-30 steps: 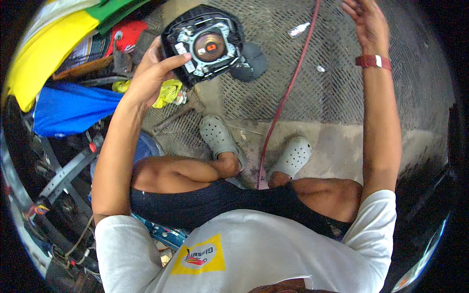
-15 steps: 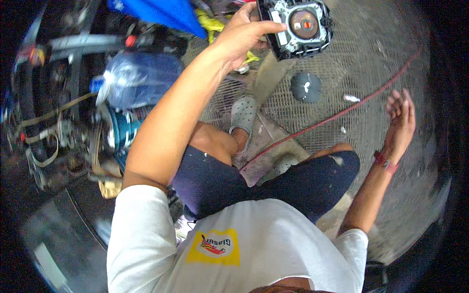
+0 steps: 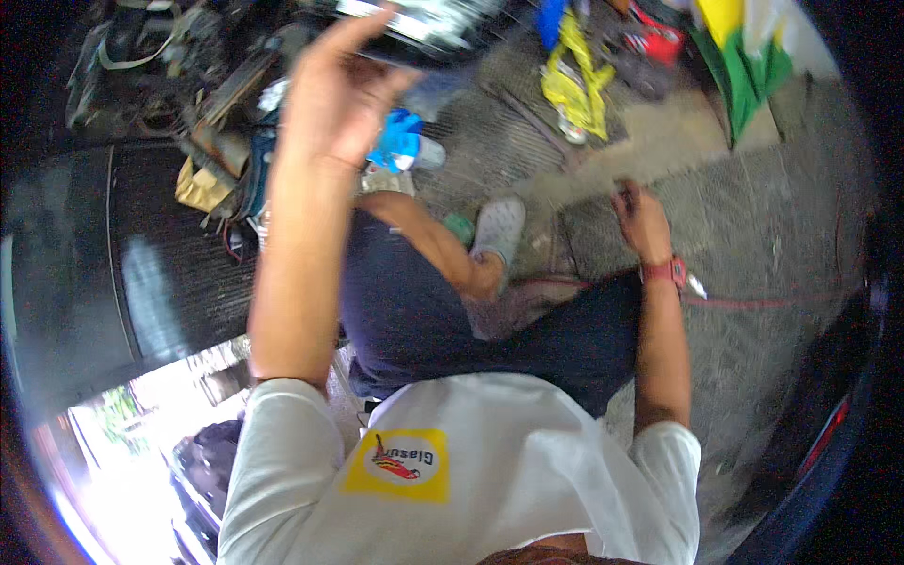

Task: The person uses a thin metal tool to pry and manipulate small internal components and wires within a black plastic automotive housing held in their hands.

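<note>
At the top edge, partly cut off and smeared by motion, is a steering-wheel airbag module (image 3: 428, 30) with a black housing and a silvery back. My left hand (image 3: 339, 108) grips its near left edge, fingers bent around it, arm stretched forward. My right hand (image 3: 646, 224) hangs loosely beyond my right knee, fingers partly bent and apart, with nothing visible in it. A red watch (image 3: 665, 272) circles that wrist.
Car parts (image 3: 155, 71) crowd the far left, beside a dark panel (image 3: 141, 264). Yellow plastic (image 3: 576, 80) and a green, yellow and white cloth (image 3: 744, 75) lie ahead. A blue wrapper (image 3: 399, 139) is near my left forearm. A red hose (image 3: 753, 303) crosses the floor.
My view has turned left. The airbag module, still in my left hand, now sits farther left and higher in view. My right hand has come inward, its fingers more bent.
</note>
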`<state>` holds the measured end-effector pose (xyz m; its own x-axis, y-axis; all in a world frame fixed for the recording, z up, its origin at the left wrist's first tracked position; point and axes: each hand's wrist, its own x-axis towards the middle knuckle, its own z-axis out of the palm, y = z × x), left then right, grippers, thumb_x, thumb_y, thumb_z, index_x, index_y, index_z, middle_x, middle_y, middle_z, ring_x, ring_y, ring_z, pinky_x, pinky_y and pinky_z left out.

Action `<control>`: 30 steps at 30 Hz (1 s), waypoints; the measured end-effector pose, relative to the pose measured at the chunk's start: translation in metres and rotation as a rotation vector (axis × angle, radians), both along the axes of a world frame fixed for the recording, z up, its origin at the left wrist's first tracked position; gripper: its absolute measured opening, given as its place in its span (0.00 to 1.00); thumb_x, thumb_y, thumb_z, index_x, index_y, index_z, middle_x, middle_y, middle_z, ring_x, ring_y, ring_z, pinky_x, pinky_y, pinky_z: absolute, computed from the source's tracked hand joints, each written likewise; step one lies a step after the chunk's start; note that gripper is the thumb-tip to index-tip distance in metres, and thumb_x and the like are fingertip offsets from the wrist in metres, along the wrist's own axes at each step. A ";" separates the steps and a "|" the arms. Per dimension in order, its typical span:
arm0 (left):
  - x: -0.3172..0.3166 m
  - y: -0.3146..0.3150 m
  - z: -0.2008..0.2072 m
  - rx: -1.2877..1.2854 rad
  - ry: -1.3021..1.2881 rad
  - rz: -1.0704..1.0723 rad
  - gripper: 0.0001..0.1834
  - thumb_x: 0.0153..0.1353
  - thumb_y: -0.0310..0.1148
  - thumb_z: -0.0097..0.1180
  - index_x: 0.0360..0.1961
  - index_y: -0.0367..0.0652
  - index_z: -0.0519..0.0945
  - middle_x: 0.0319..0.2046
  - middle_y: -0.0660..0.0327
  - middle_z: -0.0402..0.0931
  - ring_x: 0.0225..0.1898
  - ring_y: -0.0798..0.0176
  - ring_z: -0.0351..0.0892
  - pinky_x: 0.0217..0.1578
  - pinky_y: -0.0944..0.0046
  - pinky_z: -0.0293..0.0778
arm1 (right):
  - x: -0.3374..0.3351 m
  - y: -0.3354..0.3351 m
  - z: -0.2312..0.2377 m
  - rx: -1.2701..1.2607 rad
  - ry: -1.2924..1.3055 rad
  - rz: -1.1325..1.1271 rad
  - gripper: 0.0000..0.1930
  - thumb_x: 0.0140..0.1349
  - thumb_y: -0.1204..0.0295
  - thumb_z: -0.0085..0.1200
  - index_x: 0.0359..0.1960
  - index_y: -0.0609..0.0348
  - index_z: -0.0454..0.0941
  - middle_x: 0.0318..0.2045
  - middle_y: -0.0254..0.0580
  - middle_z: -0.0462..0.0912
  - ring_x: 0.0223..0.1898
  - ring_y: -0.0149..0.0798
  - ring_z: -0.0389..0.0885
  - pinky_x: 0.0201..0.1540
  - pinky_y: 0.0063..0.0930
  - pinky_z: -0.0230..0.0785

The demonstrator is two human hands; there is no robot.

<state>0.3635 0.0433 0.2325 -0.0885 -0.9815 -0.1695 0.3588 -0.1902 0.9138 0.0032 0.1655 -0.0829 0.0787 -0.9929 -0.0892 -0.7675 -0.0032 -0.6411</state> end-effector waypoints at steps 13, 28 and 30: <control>-0.147 0.004 -0.128 0.309 0.229 0.066 0.46 0.59 0.36 0.78 0.75 0.47 0.66 0.66 0.52 0.81 0.67 0.51 0.81 0.65 0.44 0.77 | -0.057 0.117 0.069 0.245 0.133 0.040 0.19 0.78 0.62 0.62 0.60 0.65 0.84 0.57 0.63 0.88 0.62 0.71 0.82 0.70 0.61 0.70; -0.125 0.112 -0.118 0.679 0.471 -0.084 0.59 0.59 0.38 0.83 0.86 0.54 0.57 0.72 0.56 0.78 0.72 0.52 0.77 0.68 0.40 0.75 | 0.122 0.116 0.258 0.378 -0.073 0.382 0.15 0.64 0.63 0.65 0.48 0.58 0.87 0.45 0.54 0.89 0.52 0.64 0.84 0.62 0.57 0.73; -0.092 0.152 -0.105 0.785 0.429 -0.041 0.51 0.62 0.39 0.81 0.83 0.55 0.65 0.73 0.60 0.77 0.73 0.52 0.75 0.68 0.39 0.75 | 0.137 0.147 0.263 0.487 0.082 0.424 0.21 0.64 0.58 0.66 0.55 0.56 0.87 0.57 0.52 0.89 0.63 0.60 0.81 0.71 0.59 0.67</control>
